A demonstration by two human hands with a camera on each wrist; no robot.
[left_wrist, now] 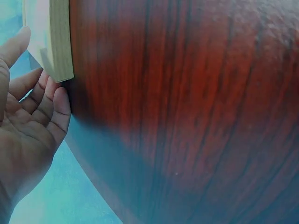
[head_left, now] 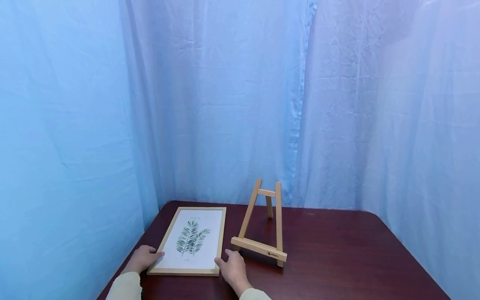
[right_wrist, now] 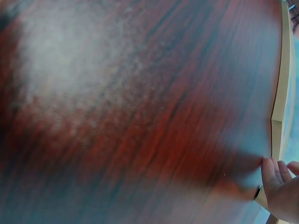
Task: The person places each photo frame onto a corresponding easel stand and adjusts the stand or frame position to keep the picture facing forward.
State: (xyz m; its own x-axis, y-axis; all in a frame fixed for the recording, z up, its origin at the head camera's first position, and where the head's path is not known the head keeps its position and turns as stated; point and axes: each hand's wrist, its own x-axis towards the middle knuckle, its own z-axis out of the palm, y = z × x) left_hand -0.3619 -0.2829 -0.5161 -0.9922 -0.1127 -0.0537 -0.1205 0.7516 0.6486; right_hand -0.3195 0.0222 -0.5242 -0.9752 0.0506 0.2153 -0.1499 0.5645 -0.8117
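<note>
A picture frame (head_left: 221, 239) with a pale wooden border and a print of green fern-like leaves lies flat on the dark red table, left of centre. My left hand (head_left: 141, 258) holds its left edge near the front corner, thumb over the border. The left wrist view shows that hand's fingers (left_wrist: 60, 109) bent against the frame's side. At the right edge, my right hand (head_left: 233, 268) grips the frame with the thumb on its border. Its fingertips in the right wrist view (right_wrist: 268, 165) meet the frame's side; the undersides are hidden.
A small wooden easel (head_left: 279, 225) stands upright just right of the frame, its front ledge (head_left: 258, 248) close to my right hand. The dark wood-grain table (head_left: 348, 258) extends to the right. Light blue curtains (head_left: 240, 104) hang behind and along both sides.
</note>
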